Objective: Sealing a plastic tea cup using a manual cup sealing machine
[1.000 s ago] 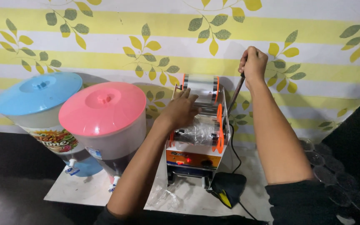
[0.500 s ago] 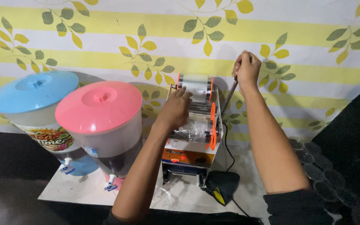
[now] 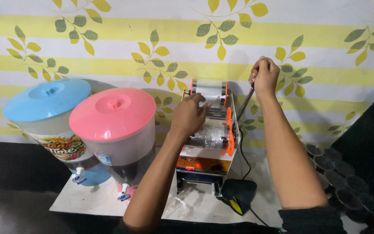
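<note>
A cup sealing machine (image 3: 206, 147) with orange side plates and a roll of clear film (image 3: 208, 89) stands on a white tabletop. My left hand (image 3: 190, 115) rests palm-down on the film and rollers on top of the machine. My right hand (image 3: 263, 78) is raised to the machine's right, closed round the top of its thin metal lever (image 3: 246, 104). A clear plastic cup (image 3: 211, 138) shows under the film.
Two drink dispensers stand to the left, one with a pink lid (image 3: 113, 113), one with a blue lid (image 3: 47, 99). A black and yellow object (image 3: 238, 195) with a cable lies by the machine. Stacked clear cups (image 3: 338, 173) sit at right. A leaf-patterned wall is behind.
My view has shifted slightly. My left hand stays on top of the machine and my right hand keeps its hold on the raised lever.
</note>
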